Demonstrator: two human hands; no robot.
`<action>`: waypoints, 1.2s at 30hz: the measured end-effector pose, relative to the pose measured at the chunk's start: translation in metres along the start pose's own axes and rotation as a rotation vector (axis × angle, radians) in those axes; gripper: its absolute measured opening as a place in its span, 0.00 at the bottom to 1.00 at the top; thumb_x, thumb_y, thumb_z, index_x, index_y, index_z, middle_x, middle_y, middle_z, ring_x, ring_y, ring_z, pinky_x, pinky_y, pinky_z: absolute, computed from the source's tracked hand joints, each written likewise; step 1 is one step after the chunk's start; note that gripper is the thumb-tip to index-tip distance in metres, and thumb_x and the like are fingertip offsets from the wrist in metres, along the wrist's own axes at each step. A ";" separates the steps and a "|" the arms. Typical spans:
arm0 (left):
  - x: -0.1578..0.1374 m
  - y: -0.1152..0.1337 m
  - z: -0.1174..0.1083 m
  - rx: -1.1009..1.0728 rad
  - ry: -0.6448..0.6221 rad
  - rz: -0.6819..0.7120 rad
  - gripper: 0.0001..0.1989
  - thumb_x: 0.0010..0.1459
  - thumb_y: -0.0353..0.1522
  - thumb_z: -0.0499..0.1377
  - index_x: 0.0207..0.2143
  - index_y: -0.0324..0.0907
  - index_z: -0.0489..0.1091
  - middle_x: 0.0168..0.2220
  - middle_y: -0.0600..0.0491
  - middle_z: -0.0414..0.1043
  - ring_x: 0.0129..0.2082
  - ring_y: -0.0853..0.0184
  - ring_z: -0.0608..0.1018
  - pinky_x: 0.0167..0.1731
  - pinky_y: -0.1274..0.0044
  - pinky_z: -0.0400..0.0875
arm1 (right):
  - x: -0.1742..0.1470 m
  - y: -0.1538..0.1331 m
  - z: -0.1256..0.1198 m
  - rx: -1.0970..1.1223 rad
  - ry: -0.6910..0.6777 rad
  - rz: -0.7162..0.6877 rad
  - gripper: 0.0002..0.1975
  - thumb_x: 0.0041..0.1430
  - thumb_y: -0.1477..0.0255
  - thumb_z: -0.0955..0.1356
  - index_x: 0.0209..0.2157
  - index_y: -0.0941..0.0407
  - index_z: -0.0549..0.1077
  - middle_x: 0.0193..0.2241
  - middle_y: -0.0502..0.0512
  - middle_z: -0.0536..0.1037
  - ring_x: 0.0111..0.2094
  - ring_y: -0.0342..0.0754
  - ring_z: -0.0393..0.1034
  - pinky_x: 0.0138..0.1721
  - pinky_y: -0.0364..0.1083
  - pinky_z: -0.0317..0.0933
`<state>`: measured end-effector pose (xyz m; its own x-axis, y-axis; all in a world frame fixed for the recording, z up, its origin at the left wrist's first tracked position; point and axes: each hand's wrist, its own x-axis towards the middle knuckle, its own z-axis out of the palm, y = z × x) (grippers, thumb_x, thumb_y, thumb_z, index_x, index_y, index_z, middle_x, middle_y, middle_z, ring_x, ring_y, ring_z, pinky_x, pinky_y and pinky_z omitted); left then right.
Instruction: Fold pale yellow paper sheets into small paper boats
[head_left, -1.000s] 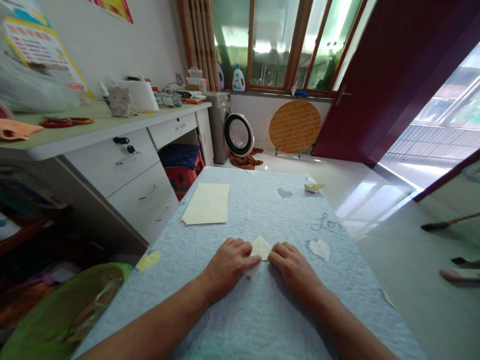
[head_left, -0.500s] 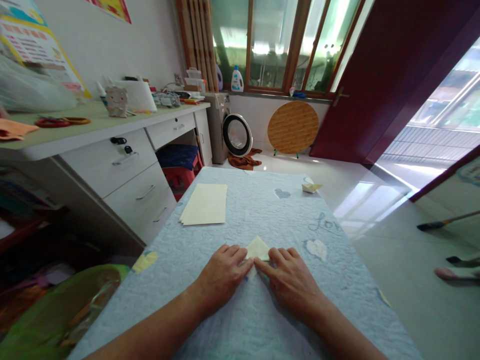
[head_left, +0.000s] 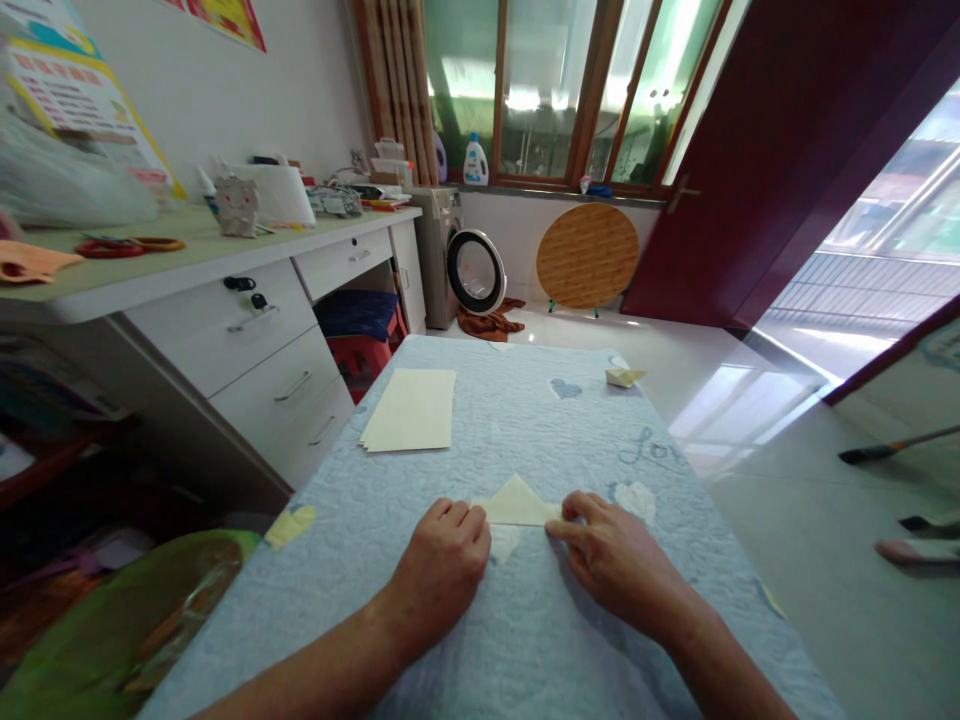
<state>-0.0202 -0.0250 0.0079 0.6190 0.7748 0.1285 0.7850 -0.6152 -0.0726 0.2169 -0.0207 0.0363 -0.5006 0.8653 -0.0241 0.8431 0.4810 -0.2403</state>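
A folded piece of pale yellow paper lies on the table between my hands, with a triangular peak on its far side and a straight edge toward me. My left hand has its fingers curled over the paper's left end. At the right end, my right hand grips the paper between thumb and fingers. Both ends of the sheet are partly hidden under the fingers. Farther off to the left lies a stack of pale yellow sheets. A small folded paper boat rests near the far right corner.
A light blue quilted cloth covers the table. On the left stand a green bin and a white desk with drawers. A washing machine with its door open and a round wooden tabletop are beyond the table.
My hands have slid apart from the paper's middle to its two ends. The straight near edge and the paper's side parts now show between them.
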 end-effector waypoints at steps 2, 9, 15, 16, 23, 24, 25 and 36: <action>0.000 0.001 -0.001 0.011 -0.022 -0.037 0.11 0.59 0.20 0.53 0.34 0.38 0.74 0.37 0.45 0.74 0.36 0.58 0.75 0.39 0.65 0.69 | -0.003 0.006 -0.002 0.031 -0.014 -0.001 0.13 0.57 0.81 0.65 0.35 0.51 0.77 0.40 0.54 0.74 0.40 0.48 0.68 0.39 0.45 0.58; 0.000 0.006 -0.005 -0.007 -0.045 -0.144 0.13 0.58 0.18 0.53 0.32 0.37 0.75 0.35 0.45 0.75 0.35 0.56 0.76 0.39 0.64 0.70 | -0.004 0.013 -0.006 0.074 -0.035 -0.001 0.12 0.59 0.80 0.63 0.32 0.53 0.77 0.43 0.54 0.75 0.41 0.47 0.70 0.44 0.46 0.61; 0.000 0.004 -0.006 -0.001 -0.075 -0.210 0.13 0.58 0.18 0.52 0.30 0.37 0.74 0.33 0.45 0.75 0.35 0.55 0.76 0.38 0.63 0.69 | -0.005 0.015 -0.008 0.063 -0.035 -0.006 0.12 0.59 0.79 0.63 0.29 0.54 0.76 0.43 0.53 0.76 0.41 0.48 0.71 0.44 0.46 0.62; 0.001 0.003 -0.006 -0.005 -0.077 -0.212 0.13 0.58 0.18 0.52 0.30 0.38 0.74 0.33 0.45 0.75 0.35 0.55 0.76 0.38 0.63 0.69 | -0.005 0.015 -0.008 0.064 -0.031 -0.009 0.12 0.59 0.79 0.63 0.29 0.54 0.76 0.42 0.53 0.76 0.41 0.48 0.71 0.44 0.46 0.62; 0.005 -0.007 -0.007 -0.065 -0.021 -0.286 0.11 0.57 0.22 0.52 0.32 0.40 0.72 0.33 0.47 0.73 0.36 0.55 0.74 0.39 0.64 0.66 | 0.001 0.013 0.000 0.142 0.167 0.028 0.10 0.62 0.75 0.63 0.28 0.56 0.73 0.32 0.55 0.74 0.35 0.48 0.69 0.41 0.47 0.62; 0.006 -0.009 -0.007 -0.093 -0.011 -0.300 0.10 0.56 0.22 0.52 0.33 0.40 0.72 0.34 0.47 0.72 0.37 0.55 0.73 0.40 0.64 0.66 | 0.003 0.012 0.003 0.139 0.220 0.022 0.08 0.61 0.74 0.63 0.29 0.56 0.72 0.32 0.55 0.74 0.36 0.50 0.68 0.41 0.49 0.62; 0.007 -0.010 -0.006 -0.126 0.003 -0.314 0.10 0.55 0.22 0.53 0.35 0.40 0.72 0.35 0.47 0.72 0.38 0.55 0.72 0.41 0.64 0.66 | 0.005 0.010 0.007 0.135 0.265 0.004 0.06 0.61 0.75 0.64 0.31 0.57 0.72 0.33 0.56 0.73 0.37 0.51 0.67 0.41 0.50 0.62; 0.015 -0.015 0.002 -0.559 0.113 -0.339 0.08 0.55 0.28 0.55 0.39 0.41 0.67 0.38 0.49 0.71 0.40 0.59 0.70 0.44 0.67 0.64 | 0.024 -0.009 0.030 0.161 0.247 -0.033 0.08 0.57 0.78 0.70 0.39 0.56 0.72 0.40 0.57 0.74 0.41 0.53 0.66 0.44 0.51 0.63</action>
<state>-0.0226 -0.0043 0.0093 0.3096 0.9375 0.1589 0.7873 -0.3465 0.5101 0.1912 -0.0081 0.0084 -0.4478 0.8669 0.2188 0.7750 0.4984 -0.3886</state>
